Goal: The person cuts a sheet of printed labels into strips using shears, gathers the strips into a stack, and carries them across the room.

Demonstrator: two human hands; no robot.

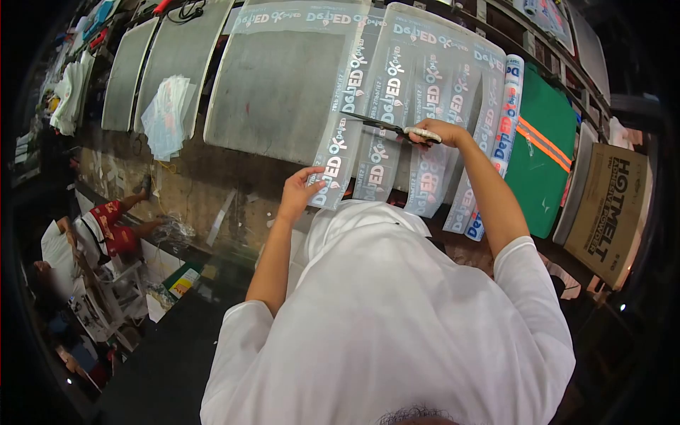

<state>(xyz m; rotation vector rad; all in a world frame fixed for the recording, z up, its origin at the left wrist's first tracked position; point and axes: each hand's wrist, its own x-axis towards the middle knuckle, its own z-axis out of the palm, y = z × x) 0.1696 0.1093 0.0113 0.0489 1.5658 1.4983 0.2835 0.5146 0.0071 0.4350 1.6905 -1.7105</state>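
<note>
My right hand (433,133) grips a pair of scissors (381,125) by the handles, which look pale and wrapped. The blades point left and lie at a clear film strip (333,150) printed with white and pink lettering. My left hand (301,193) pinches the lower left edge of that strip between thumb and fingers. More printed film (432,106) spreads over the grey board to the right, its lower ends hanging past the board's near edge in separate strips. Another grey board (276,92) lies under the film's left part.
A printed film roll (507,117) lies along the right side, beside a green cloth (542,184) with orange stripes. Farther right stands a HOTMELT carton (608,212). A stack of film pieces (168,117) hangs over a left board. Another person (106,230) is at lower left.
</note>
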